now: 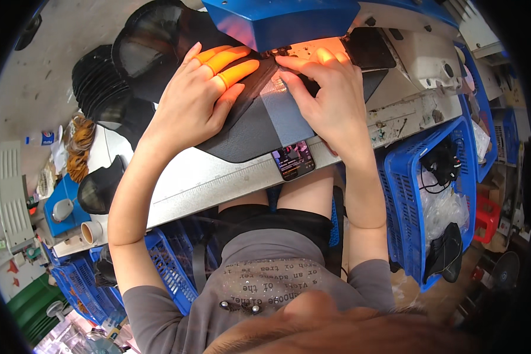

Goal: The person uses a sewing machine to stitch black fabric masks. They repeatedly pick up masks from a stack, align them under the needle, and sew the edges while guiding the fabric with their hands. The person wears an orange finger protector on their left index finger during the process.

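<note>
A dark panel [242,134] with a shiny grey-blue strip [286,112] lies flat on the work table under the blue head of a sewing machine [283,23]. My left hand [203,97] rests on the panel's left part, fingers stretched out and apart, with orange covers on several of them. On the other side my right hand [330,94] reaches to the strip's upper end. Its index finger and thumb are extended with a gap between them, touching the material close to the lit stitching area. The needle itself is hidden under the machine head.
Stacked black curved pieces [100,82] and a large black moulded piece [153,47] lie at the left. A phone [294,160] sits at the table's front edge, beside a printed ruler [218,180]. Blue crates [404,206] with bags and black items stand right.
</note>
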{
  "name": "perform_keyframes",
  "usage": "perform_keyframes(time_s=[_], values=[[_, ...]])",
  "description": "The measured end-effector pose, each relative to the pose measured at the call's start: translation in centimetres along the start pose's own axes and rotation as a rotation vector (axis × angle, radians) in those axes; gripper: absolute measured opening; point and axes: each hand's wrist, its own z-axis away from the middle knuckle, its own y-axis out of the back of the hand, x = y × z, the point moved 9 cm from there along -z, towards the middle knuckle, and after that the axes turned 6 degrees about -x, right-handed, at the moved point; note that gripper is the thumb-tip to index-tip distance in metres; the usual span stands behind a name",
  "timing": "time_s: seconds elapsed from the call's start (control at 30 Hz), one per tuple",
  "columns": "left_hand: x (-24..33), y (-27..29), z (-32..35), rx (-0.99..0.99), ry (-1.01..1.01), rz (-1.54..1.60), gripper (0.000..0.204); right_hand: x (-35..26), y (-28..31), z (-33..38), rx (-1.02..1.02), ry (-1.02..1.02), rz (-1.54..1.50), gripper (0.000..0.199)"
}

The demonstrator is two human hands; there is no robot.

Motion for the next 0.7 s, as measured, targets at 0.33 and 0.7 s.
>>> perform_keyframes(time_s=[0.33,0.7], values=[[-0.1,0.1,0.1,-0.038,-0.033,-0.170,0.034,1.4,1.4,0.6,-0.034,-0.069,-0.148,0.020],[0.4,0.2,-0.2,-0.056,-0.046,-0.178,0.038,1.2,1.6,0.8,0.005,-0.036,-0.159,0.017]])
